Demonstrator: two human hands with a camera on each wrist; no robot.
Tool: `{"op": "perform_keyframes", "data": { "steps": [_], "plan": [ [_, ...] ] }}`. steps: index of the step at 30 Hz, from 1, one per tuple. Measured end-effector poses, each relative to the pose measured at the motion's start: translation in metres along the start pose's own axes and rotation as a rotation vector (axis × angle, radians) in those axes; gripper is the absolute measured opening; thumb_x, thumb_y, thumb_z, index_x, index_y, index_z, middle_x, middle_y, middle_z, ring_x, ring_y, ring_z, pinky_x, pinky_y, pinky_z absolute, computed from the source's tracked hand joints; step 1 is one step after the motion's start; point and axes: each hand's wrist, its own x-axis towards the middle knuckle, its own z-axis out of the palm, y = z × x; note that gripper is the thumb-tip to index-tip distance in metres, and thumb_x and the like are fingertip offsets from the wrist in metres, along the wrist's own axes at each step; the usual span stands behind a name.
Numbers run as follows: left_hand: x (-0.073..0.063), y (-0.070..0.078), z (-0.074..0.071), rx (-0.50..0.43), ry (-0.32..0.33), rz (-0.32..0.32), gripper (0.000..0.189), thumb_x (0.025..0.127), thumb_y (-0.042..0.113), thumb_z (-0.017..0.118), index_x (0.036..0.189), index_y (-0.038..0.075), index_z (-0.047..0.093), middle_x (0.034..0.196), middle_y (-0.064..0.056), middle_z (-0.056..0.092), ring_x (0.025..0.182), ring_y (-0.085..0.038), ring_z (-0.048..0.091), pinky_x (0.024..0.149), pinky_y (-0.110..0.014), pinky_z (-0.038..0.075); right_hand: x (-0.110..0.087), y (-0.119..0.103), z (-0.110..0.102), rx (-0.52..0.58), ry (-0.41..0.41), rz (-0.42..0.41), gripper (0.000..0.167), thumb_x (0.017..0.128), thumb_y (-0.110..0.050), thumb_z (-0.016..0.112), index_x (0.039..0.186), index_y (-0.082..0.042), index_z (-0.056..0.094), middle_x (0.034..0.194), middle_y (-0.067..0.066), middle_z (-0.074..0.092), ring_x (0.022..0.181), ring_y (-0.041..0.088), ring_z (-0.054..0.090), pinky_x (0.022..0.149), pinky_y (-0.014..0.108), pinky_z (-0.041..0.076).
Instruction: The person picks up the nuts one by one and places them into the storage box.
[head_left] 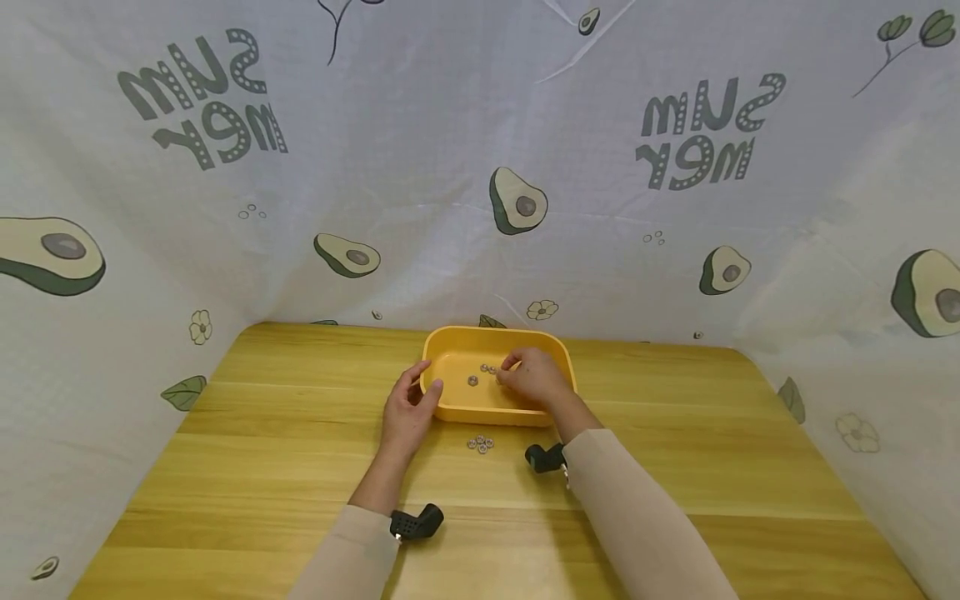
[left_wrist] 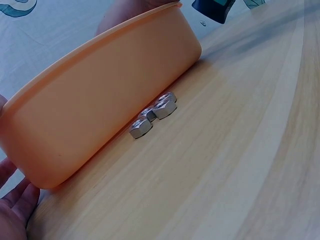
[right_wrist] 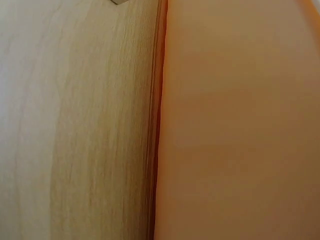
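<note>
A yellow plastic tray [head_left: 495, 417] stands on the table. My left hand [head_left: 407, 417] grips its left end, thumb at the front rim and fingers along the outer side; in the left wrist view some fingers [left_wrist: 22, 200] show by the tray's lower corner. My right hand [head_left: 534, 377] reaches over the front rim into the tray, its curled fingertips pinching a small hex nut low over the tray floor, mostly hidden. Left of them, hex nuts [head_left: 472, 380] lie spread on the tray floor. More hex nuts [left_wrist: 165, 107] sit clustered on the table before the tray's front wall.
The wood-grain table [head_left: 300, 467] runs around the tray. Behind it hangs a white cloth [head_left: 450, 275] printed with avocados. A black wrist device [head_left: 417, 522] is on the left arm, another [head_left: 545, 458] on the right. The tray's outer wall [right_wrist: 240, 120] fills the right wrist view's right half.
</note>
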Motion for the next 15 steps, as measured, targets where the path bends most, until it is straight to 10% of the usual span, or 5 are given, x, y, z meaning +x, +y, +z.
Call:
{"op": "perform_keyframes", "data": {
  "steps": [15],
  "plan": [
    [-0.001, 0.001, 0.0, -0.013, -0.004, -0.01, 0.049, 0.099, 0.029, 0.069, 0.145, 0.016, 0.057, 0.151, -0.011, 0.054, 0.132, -0.031, 0.058, 0.1, -0.035, 0.053, -0.02, -0.012, -0.007, 0.076, 0.057, -0.048, 0.021, 0.097, -0.029, 0.068, 0.111, -0.014, 0.07, 0.083, 0.008, 0.066, 0.063, 0.018, 0.055, 0.054, 0.026, 0.041]
  ]
}}
